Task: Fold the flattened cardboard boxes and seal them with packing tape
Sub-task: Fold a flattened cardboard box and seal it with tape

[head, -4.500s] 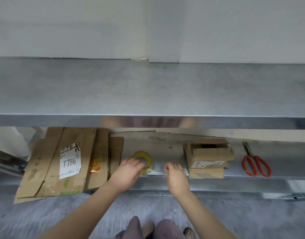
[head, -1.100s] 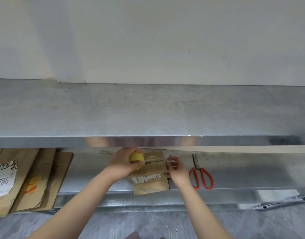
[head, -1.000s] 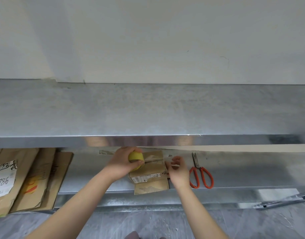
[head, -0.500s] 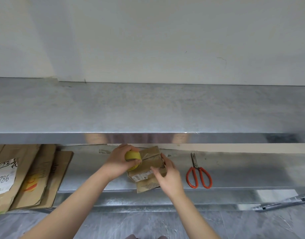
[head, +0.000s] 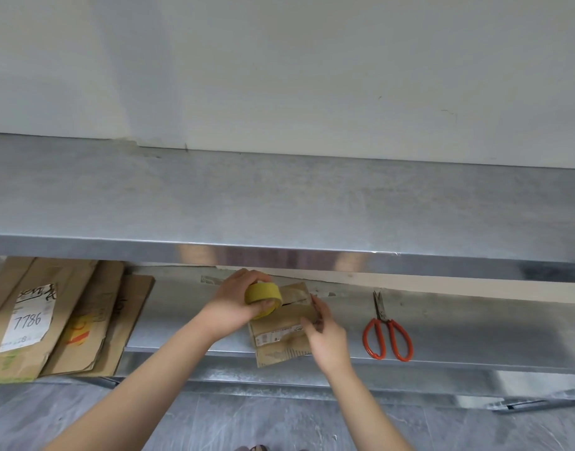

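gripping the yellow tape roll [head: 262,299], the left hand [head: 237,301] is holding it against the small cardboard box [head: 284,323] at lower centre on the shelf [head: 458,333]; the right hand [head: 325,336] is pressing the box's right side.

A small brown cardboard box [head: 281,323] sits on the lower metal shelf, folded up, a white printed label on its near face; a yellow roll of packing tape [head: 262,300] rests at its top left edge, clear tape stretched rightward across the top seam; flattened cardboard boxes [head: 52,315] lie stacked far left, one labelled 7786.
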`<state>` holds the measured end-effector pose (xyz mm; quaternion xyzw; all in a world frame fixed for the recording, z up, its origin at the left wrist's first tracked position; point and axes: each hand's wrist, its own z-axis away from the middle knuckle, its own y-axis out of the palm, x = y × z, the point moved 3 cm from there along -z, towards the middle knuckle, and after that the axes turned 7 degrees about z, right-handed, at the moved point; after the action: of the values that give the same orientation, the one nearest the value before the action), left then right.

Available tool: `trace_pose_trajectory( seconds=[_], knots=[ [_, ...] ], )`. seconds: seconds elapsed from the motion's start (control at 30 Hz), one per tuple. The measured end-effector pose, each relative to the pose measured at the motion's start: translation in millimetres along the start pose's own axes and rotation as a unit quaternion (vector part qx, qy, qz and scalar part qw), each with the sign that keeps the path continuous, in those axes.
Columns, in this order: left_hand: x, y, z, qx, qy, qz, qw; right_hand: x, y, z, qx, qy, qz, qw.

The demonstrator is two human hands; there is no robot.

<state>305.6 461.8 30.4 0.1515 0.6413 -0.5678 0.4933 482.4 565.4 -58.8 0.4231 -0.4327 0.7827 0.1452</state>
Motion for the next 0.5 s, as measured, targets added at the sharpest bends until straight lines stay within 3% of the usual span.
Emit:
trace_pose_trajectory(
  seconds=[0.3, 0.5],
  knots=[
    [1.5, -0.6, 16.2, -0.001, 0.071, -0.023, 0.997, -3.8, 7.6, 20.4, -0.038, 0.029, -0.052, 0.998],
    [5.4, -4.5, 16.5, -0.044, 0.057, -0.062, 0.995, -2.7, 9.9, 17.9, -0.022, 0.031, -0.057, 0.998]
  ],
)
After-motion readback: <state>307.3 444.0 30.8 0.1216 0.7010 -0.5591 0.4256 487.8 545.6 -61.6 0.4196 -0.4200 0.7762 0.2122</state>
